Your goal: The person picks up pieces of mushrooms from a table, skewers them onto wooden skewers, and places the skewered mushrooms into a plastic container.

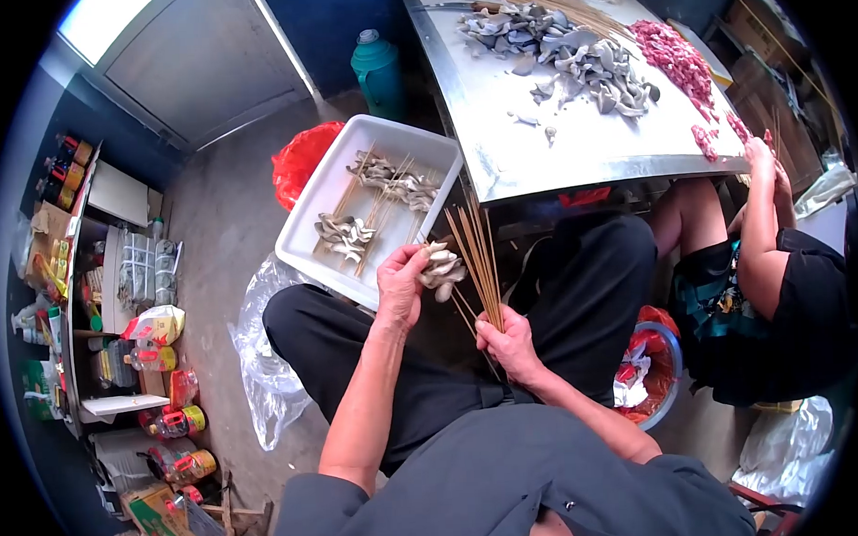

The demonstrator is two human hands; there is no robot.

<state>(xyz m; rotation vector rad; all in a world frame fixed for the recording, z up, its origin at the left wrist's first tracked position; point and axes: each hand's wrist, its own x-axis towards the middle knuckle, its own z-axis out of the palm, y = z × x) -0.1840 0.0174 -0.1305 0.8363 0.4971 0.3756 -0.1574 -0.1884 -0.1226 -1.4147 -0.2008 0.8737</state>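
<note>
My left hand [401, 286] is closed on a small cluster of grey-white oyster mushrooms [442, 269], held above my lap close to the tray's near edge. A thin stick runs down from this cluster toward my other hand. Wrapped round a fanned bundle of wooden skewers [478, 262] is my right hand [510, 345], just right of the mushrooms; the skewers point up and away. Beyond my left hand, a white plastic tray [294, 240] contains several skewers threaded with mushrooms [345, 233]. Whether the stick at the cluster belongs to the bundle, I cannot tell.
A metal-topped table [510, 166] bears loose oyster mushrooms [573, 60], red meat pieces [672, 56] and more skewers. Another person's hand [759, 157] works at its right edge. Around me are a red bag [302, 159], a teal flask [377, 76], a lined bin [676, 373] and shelves.
</note>
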